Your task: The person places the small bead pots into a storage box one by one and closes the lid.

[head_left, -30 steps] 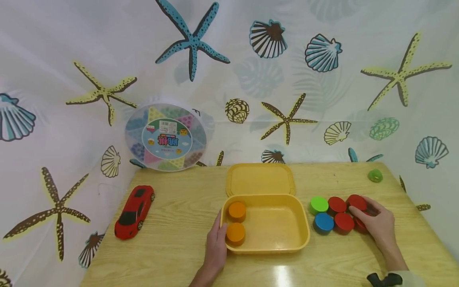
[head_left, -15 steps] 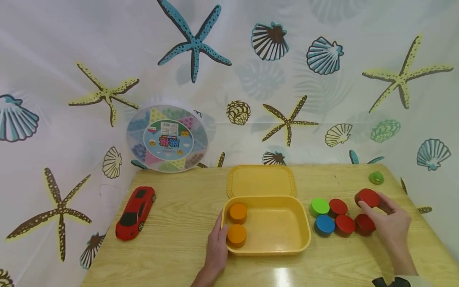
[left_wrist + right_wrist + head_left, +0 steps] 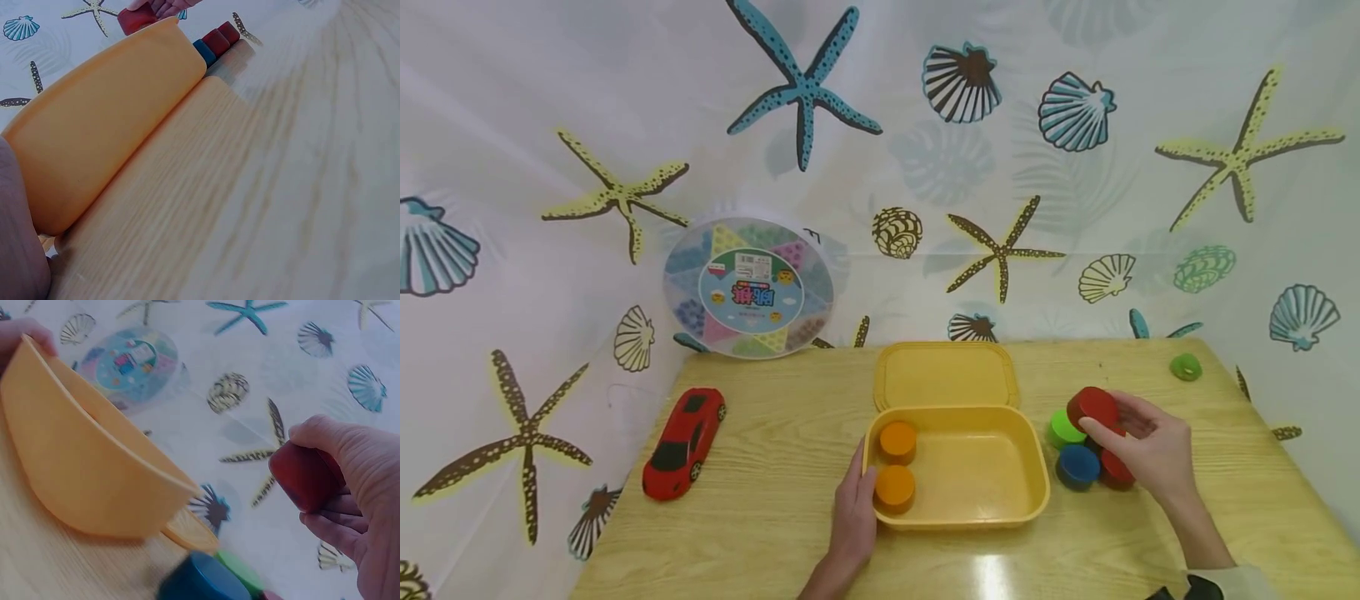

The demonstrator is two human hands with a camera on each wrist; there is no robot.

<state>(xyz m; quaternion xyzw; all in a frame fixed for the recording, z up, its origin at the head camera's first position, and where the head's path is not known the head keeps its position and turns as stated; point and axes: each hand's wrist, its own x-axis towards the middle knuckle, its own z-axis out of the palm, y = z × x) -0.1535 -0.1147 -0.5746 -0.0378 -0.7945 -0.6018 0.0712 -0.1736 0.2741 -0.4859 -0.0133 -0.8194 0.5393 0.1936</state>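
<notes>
My right hand (image 3: 1157,454) pinches a red cylinder block (image 3: 1092,407) between thumb and fingers, raised above the other blocks. In the right wrist view the same red block (image 3: 306,478) is seen from its side. Beneath and beside it stand a lime green block (image 3: 1062,429), a blue block (image 3: 1078,467) and red blocks (image 3: 1116,472), partly hidden by the hand. My left hand (image 3: 852,517) grips the left wall of a yellow plastic box (image 3: 977,475), thumb at the rim. Two orange blocks (image 3: 895,489) lie inside, along its left end.
Behind the box lies a yellow lid (image 3: 945,375). A red toy car (image 3: 685,444) is at the left. A round game board (image 3: 748,287) leans on the patterned cloth. Near the back right corner sits a small green object (image 3: 1186,367).
My right hand has lifted one red block off the table on the right, then carried it left over the remaining blocks. The left hand keeps its grip on the box.
</notes>
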